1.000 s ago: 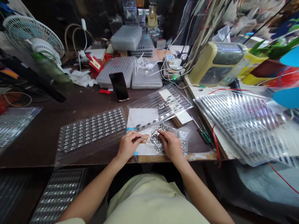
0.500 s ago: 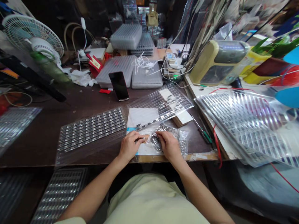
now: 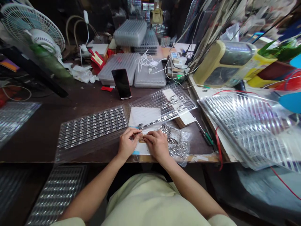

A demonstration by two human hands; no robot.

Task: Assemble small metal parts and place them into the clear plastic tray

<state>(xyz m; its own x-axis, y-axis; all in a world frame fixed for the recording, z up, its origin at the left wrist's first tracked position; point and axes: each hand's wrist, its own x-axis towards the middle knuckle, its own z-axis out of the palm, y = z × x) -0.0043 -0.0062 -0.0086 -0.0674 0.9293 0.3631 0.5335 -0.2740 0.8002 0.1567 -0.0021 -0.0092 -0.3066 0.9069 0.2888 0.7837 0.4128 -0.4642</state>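
Now the right hand [image 3: 158, 145] has left the plastic bag of small metal parts [image 3: 180, 147], where its fingers were dipping half a second ago, and has come across to meet the left hand [image 3: 127, 142] over the small tan block [image 3: 142, 140] near the front edge of the table [image 3: 94, 92]. The left hand has barely shifted, its thumb and forefinger pinching a small dark metal piece [image 3: 135, 136] just beside the block. The right hand's fingertips are bunched together at the block's other side; they are too small and crowded in this view for me to tell whether a part is gripped between them. With the right hand gone from it, more of the bag lies exposed, its shiny contents showing to the right of that hand and its clear plastic reaching the table edge.

Around the hands, the work things lie as they did. The filled tray [image 3: 94, 127], with its rows of dark and silver pieces, rests to the left of the left hand. The part-filled tray [image 3: 154, 100] slants beyond both hands, over the white sheet [image 3: 144, 115], with one line of pieces along its near edge and a loose cluster towards its right end. A green-handled screwdriver [image 3: 207, 138] lies well to the right, beyond the bag
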